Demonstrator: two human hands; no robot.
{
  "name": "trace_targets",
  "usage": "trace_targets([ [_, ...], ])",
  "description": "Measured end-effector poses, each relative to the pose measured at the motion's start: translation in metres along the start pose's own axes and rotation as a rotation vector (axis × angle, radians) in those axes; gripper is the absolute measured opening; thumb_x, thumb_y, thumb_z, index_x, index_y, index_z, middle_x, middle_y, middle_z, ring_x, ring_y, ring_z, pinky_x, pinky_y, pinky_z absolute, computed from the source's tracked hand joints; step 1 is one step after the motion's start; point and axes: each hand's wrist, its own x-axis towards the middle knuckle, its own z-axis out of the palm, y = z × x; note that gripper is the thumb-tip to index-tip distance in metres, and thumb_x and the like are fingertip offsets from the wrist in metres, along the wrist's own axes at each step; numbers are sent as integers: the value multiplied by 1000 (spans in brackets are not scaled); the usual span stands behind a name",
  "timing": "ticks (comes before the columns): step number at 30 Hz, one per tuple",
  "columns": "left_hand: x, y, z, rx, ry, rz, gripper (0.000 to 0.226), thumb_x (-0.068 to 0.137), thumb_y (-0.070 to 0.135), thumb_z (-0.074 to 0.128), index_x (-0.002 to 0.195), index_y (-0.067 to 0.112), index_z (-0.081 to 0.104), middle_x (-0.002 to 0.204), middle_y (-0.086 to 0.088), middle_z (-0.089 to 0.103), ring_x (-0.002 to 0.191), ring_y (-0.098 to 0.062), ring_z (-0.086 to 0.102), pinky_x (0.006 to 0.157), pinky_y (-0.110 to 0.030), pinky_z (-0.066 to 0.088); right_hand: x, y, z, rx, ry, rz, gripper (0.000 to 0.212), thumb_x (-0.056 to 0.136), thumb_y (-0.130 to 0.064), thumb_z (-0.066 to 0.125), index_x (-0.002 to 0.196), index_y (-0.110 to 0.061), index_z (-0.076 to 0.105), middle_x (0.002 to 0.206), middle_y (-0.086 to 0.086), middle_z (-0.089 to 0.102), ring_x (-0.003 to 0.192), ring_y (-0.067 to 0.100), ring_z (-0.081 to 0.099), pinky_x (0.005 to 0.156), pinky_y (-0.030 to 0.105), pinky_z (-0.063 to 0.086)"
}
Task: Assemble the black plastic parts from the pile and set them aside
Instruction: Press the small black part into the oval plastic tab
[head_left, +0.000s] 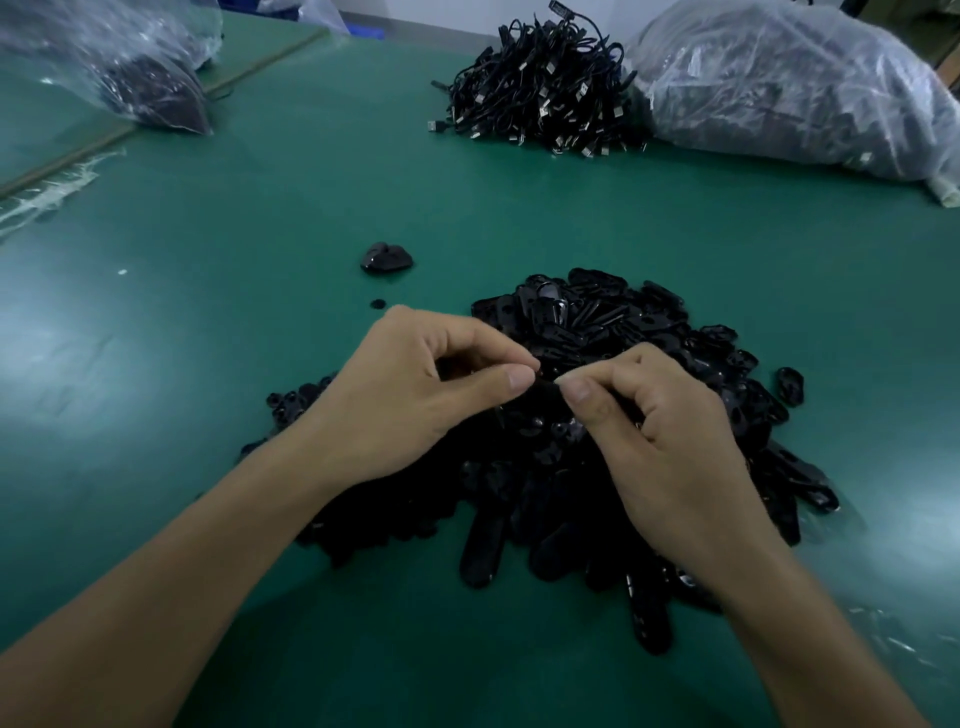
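— Green tabletop (260, 208), with a big pile of black parts (597, 322) heaped in the middle.
— Left hand (415, 395) and right hand (670, 447) meet above it, fingers pinching one small black part (546, 388) between them.
— A lone black piece (387, 258) lies apart, beyond the left hand.

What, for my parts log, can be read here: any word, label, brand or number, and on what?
No text can be read anywhere in this view.
Pile of black plastic parts: no marking shows.
Black part pinched between left hand and right hand: too dark to tell.
Cable bundle, near plastic bag and far plastic bag: no label visible.
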Motion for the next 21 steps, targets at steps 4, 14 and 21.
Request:
trace_targets([
  [4, 6, -15, -9, 13, 251, -50, 18, 91, 21, 73, 79, 35, 74, 76, 16, 74, 69, 3, 63, 70, -11, 49, 0, 3, 0, -113, 76, -16, 26, 94, -45, 54, 112, -34, 70, 91, -18, 56, 94, 7, 54, 80, 19, 41],
  [14, 11, -27, -25, -56, 488, -183, 15, 91, 24, 73, 78, 30, 71, 60, 23, 67, 54, 10, 56, 58, -4, 41, 14, -31, 19, -408, -292, -169, 25, 99, -44, 54, 110, -29, 69, 92, -11, 47, 97, 11, 43, 83, 25, 38],
  [21, 12, -27, -22, -26, 442, -210, 17, 90, 21, 73, 75, 28, 71, 55, 22, 64, 50, 9, 52, 54, -4, 39, 19, -50, 37, -417, -331, -178, 27, 90, -53, 63, 88, -26, 66, 87, -7, 46, 93, 16, 42, 80, 30, 38],
])
